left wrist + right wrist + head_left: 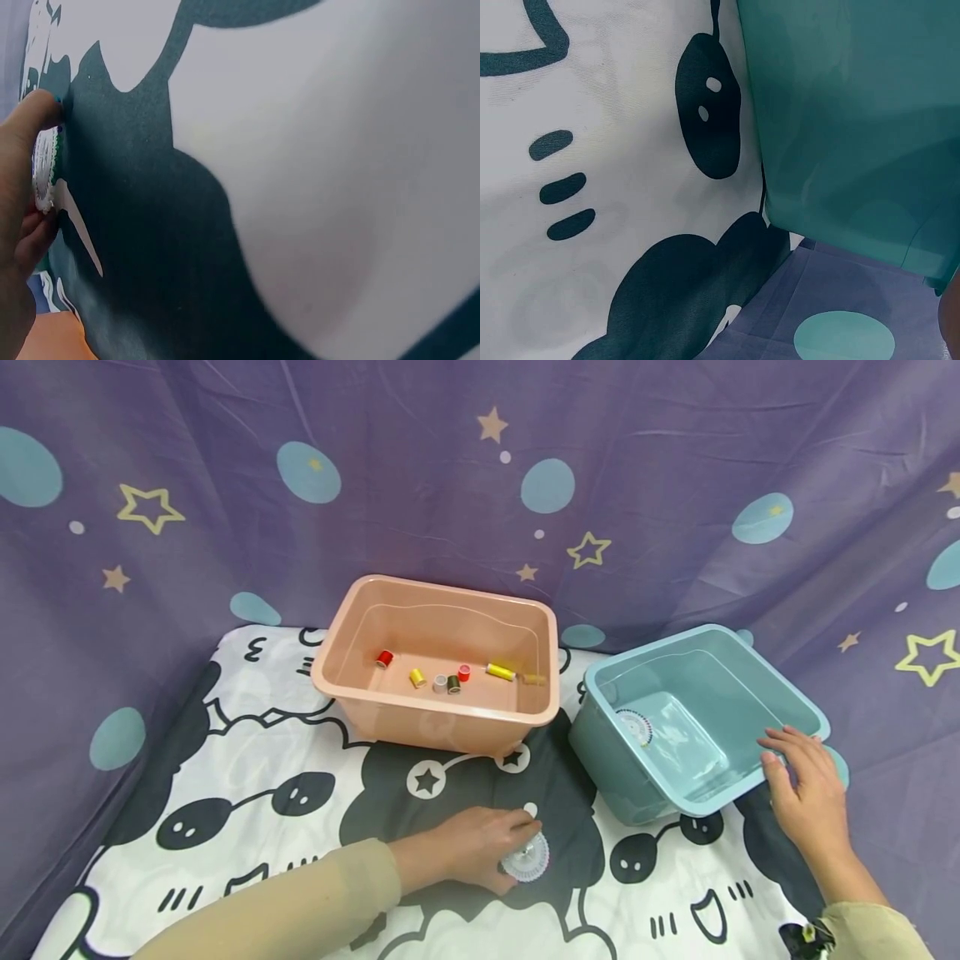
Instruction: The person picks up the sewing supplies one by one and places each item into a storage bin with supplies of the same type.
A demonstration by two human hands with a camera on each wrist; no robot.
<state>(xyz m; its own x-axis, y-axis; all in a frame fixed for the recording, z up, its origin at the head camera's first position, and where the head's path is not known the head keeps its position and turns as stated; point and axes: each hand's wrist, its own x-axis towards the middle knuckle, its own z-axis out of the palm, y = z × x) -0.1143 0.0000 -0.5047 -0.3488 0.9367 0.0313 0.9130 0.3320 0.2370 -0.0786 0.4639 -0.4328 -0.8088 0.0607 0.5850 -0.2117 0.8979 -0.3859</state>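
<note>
My left hand (483, 847) holds a round wheel of pearl-headed pins (527, 858) by its edge, low over the dark part of the printed cloth. In the left wrist view, thumb and fingers (37, 112) span the wheel (46, 161), seen almost edge-on. Beside the teal bin (637, 793), my right hand (810, 789) has its fingers over the near right corner of the rim; whether they press on it I cannot tell. Another pin wheel (636, 727) lies inside that bin, against its left side. The right wrist view shows mostly the teal bin's outer wall (855, 135).
Left of the teal bin stands a peach bin (435, 718). Several small thread spools lie in it, among them a red spool (385, 658), a yellow spool (500, 672) and a dark green spool (453, 684). A purple curtain (420, 485) hangs behind both bins.
</note>
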